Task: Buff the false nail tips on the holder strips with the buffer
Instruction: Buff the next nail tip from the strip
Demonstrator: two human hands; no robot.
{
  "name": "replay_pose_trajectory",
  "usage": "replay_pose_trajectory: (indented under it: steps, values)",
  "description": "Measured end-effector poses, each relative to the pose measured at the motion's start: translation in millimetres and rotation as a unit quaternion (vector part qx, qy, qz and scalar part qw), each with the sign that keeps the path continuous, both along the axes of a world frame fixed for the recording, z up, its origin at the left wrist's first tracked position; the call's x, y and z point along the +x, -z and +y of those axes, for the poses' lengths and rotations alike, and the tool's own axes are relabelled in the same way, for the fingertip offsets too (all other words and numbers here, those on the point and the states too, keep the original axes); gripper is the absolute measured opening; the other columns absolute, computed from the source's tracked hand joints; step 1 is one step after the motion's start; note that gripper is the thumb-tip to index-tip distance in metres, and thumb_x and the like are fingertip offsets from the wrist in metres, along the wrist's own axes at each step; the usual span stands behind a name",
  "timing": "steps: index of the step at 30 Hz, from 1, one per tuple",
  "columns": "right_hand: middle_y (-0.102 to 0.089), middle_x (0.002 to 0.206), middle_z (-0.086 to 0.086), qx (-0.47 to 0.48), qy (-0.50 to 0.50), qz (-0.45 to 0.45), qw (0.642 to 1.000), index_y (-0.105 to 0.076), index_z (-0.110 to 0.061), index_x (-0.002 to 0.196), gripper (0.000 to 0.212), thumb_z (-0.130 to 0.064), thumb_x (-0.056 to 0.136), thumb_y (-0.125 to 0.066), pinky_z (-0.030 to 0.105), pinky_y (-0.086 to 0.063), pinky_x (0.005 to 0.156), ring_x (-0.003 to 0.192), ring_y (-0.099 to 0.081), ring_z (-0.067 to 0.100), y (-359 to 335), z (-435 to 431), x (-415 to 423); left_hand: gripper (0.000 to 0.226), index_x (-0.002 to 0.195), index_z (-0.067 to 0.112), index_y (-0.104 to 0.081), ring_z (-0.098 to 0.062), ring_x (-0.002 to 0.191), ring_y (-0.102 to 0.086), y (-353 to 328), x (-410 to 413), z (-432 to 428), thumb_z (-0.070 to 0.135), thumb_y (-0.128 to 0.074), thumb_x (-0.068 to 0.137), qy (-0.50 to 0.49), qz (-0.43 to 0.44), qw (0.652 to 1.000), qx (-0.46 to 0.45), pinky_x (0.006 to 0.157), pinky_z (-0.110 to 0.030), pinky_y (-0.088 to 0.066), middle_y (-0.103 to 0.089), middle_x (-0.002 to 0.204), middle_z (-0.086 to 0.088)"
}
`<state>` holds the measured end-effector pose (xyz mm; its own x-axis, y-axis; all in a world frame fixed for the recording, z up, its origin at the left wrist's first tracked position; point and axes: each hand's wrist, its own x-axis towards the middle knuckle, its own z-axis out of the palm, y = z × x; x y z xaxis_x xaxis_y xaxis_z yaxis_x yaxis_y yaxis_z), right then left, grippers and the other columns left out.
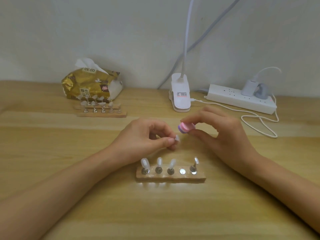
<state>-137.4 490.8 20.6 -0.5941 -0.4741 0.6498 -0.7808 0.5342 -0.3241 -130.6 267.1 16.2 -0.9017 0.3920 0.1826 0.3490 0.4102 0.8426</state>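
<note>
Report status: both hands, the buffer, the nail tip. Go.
Left hand pinches one nail tip, off the strip. Right hand grips buffer, close to it. Near holder strip: four tips standing, one slot bare. Nothing between.

Only the end of the nail tip (177, 138) shows, and the pinching fingers of the left hand (147, 135) hide the rest. The right hand (220, 129) covers the buffer (186, 127) on its right side. Tips on the far holder strips (102, 115) blur together, too small to count. The lamp's neck (187, 32) runs off the top edge. Both forearms (52, 193) leave at the near corners.
</note>
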Motion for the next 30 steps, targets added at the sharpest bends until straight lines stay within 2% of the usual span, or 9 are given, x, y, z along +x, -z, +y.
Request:
replay_pose_trajectory:
  steps: [3,6,9,13,16,21,24,27,30]
  values:
    - [-0.067,0.095,0.002,0.022,-0.048,0.006,0.999,-0.074,-0.010,0.101,0.012,-0.008,0.089,-0.074,0.035,-0.053,0.079,0.089,-0.066,0.017,3.2,-2.9,1.6,0.004,0.083,0.024,-0.075,0.009,0.052,-0.056,0.0,-0.3,1.2,0.022,-0.073,0.086,-0.006,-0.006,1.000,-0.001,0.053,-0.004,-0.035,-0.076,0.076,0.010]
    - [-0.067,0.094,0.002,0.007,0.000,-0.029,1.000,-0.075,-0.010,0.100,0.018,-0.002,0.084,-0.078,0.039,-0.052,0.079,0.088,-0.065,0.016,1.2,2.4,-2.9,0.008,0.080,0.026,-0.073,0.005,0.062,-0.062,0.0,-0.4,1.9,0.021,-0.072,0.086,-0.004,-0.015,1.000,-0.004,0.061,-0.010,-0.040,-0.076,0.076,0.010]
    - [-0.067,0.094,0.000,0.009,-0.028,0.005,1.000,-0.074,-0.012,0.099,0.013,-0.008,0.087,-0.077,0.028,-0.051,0.080,0.089,-0.065,0.013,2.2,-0.2,0.8,0.009,0.081,0.026,-0.073,0.007,0.058,-0.059,0.0,-1.4,1.3,0.019,-0.073,0.087,-0.006,-0.012,1.000,-0.005,0.057,-0.006,-0.038,-0.076,0.077,0.010]
    - [-0.067,0.092,-0.001,0.006,-0.005,-0.043,0.999,-0.074,-0.012,0.094,0.012,-0.006,0.085,-0.079,0.037,-0.052,0.077,0.087,-0.065,0.012,0.7,2.7,-1.3,0.010,0.081,0.026,-0.072,0.007,0.058,-0.060,-0.1,-1.9,0.7,0.018,-0.073,0.087,-0.001,-0.015,1.000,-0.008,0.056,-0.006,-0.039,-0.076,0.077,0.011]
    - [-0.067,0.093,-0.001,0.010,-0.034,-0.003,0.999,-0.073,-0.013,0.096,0.010,-0.009,0.087,-0.077,0.030,-0.051,0.077,0.087,-0.065,0.013,1.6,-1.5,1.9,0.006,0.082,0.028,-0.073,0.005,0.063,-0.064,0.6,-2.2,0.1,0.023,-0.074,0.085,-0.001,-0.013,1.000,-0.009,0.059,-0.007,-0.041,-0.076,0.078,0.012]
    - [-0.068,0.092,0.000,-0.007,-0.001,-0.028,1.000,-0.074,-0.011,0.094,0.012,-0.006,0.085,-0.079,0.036,-0.052,0.077,0.087,-0.065,0.011,-0.7,2.5,-1.0,0.009,0.080,0.030,-0.071,0.005,0.063,-0.063,0.8,-2.7,0.2,0.023,-0.073,0.086,0.000,-0.013,1.000,-0.013,0.060,-0.013,-0.042,-0.076,0.078,0.013]
    - [-0.068,0.093,0.002,0.009,-0.047,-0.008,0.999,-0.072,-0.011,0.093,0.010,-0.006,0.086,-0.078,0.032,-0.052,0.078,0.087,-0.066,0.014,1.8,-3.4,1.6,0.005,0.081,0.029,-0.072,0.007,0.057,-0.058,0.5,-2.8,1.0,0.029,-0.074,0.086,-0.004,-0.010,1.000,-0.013,0.055,-0.009,-0.038,-0.076,0.078,0.013]
    - [-0.069,0.093,0.000,-0.003,-0.014,-0.046,0.999,-0.072,-0.010,0.092,0.010,-0.007,0.085,-0.079,0.038,-0.053,0.077,0.087,-0.066,0.013,0.5,3.0,-1.6,0.009,0.081,0.029,-0.071,0.008,0.059,-0.059,0.2,-1.7,1.2,0.023,-0.072,0.087,-0.004,-0.010,1.000,-0.015,0.056,-0.008,-0.039,-0.076,0.078,0.013]
    - [-0.068,0.091,0.000,-0.003,-0.035,0.000,0.999,-0.072,-0.011,0.092,0.011,-0.007,0.086,-0.079,0.030,-0.051,0.078,0.087,-0.065,0.014,1.2,1.3,1.4,0.008,0.083,0.026,-0.072,0.009,0.057,-0.058,0.1,-1.4,0.7,0.020,-0.072,0.088,-0.006,-0.001,1.000,-0.017,0.054,-0.005,-0.037,-0.076,0.077,0.013]
